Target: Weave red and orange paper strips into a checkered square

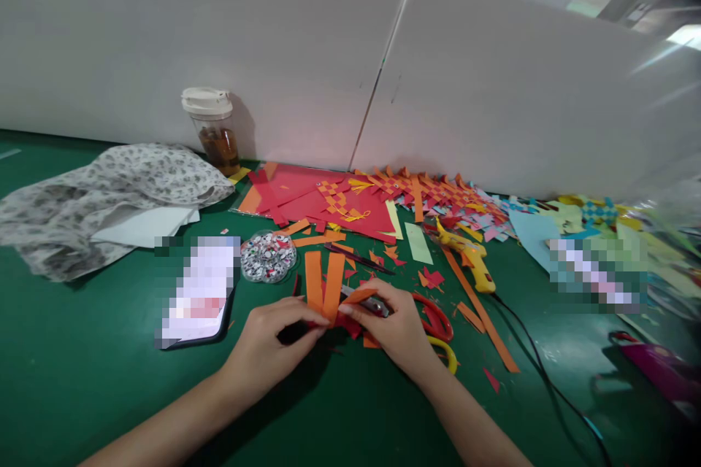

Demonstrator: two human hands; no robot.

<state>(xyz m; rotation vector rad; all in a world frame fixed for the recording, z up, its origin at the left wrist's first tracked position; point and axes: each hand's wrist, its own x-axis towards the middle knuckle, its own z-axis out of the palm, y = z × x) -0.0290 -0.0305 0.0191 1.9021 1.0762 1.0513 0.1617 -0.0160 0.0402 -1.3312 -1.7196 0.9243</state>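
In the lower middle of the frame, two orange paper strips (323, 284) stand up side by side in a narrow V above the green tabletop (109, 401). The left hand (277, 339) pinches their lower ends between thumb and fingertips. The right hand (394, 325), just right of centre, has thumb and index finger pressed on a folded orange piece (359, 295) beside the strips. Scissors (438, 315) with a red handle loop lie partly behind that hand, the metal showing near its fingers.

Left of centre, a clear flower-shaped case (268, 257) holds googly eyes. Left of it lies a smartphone (202, 292), its lit screen pixelated, so any writing there is unreadable; a second pixelated patch (594, 273) at right is equally illegible. A yellow glue gun (465, 252) with a black cord lies right of centre. In the middle of the frame, a woven red-and-orange paper fish (334, 198) rests on red sheets (296, 182). At upper left, a white-lidded cup (213, 130) of brown liquid stands behind a patterned cloth (136, 175).
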